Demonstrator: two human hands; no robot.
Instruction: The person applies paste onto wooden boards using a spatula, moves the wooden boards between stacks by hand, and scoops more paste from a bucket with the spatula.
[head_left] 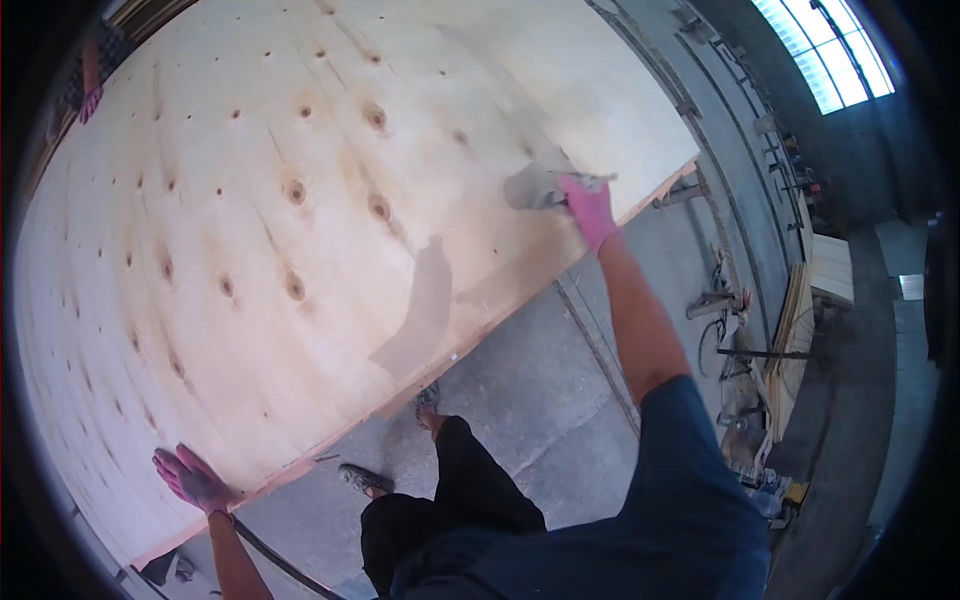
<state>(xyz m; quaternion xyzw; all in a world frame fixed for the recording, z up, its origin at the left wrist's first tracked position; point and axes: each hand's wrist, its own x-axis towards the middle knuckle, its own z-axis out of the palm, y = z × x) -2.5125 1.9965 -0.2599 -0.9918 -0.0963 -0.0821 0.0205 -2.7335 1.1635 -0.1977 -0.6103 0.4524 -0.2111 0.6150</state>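
A large knotted plywood sheet (pixel 330 250) lies before me. My left hand (pixel 190 480), in a pink glove, rests flat near its close edge at the lower left, fingers stretched out. Toward the right edge of the sheet, my right hand (pixel 590 205), also gloved in pink, is closed on a putty knife (pixel 598 179). The blade is partly blurred and lies against the wood. Beside it is a grey-brown mass of putty (pixel 535 187). A broad smear of putty (pixel 425 305) shows on the sheet between my hands, and a darker band runs along the close edge.
Another person's gloved hand (pixel 90 103) is at the sheet's far left edge. Metal rails (pixel 740 130) run along the concrete floor (pixel 560 400) on the right. Boards (pixel 790 340) lean farther off, below a bright window (pixel 830 50). My feet stand close to the sheet's edge.
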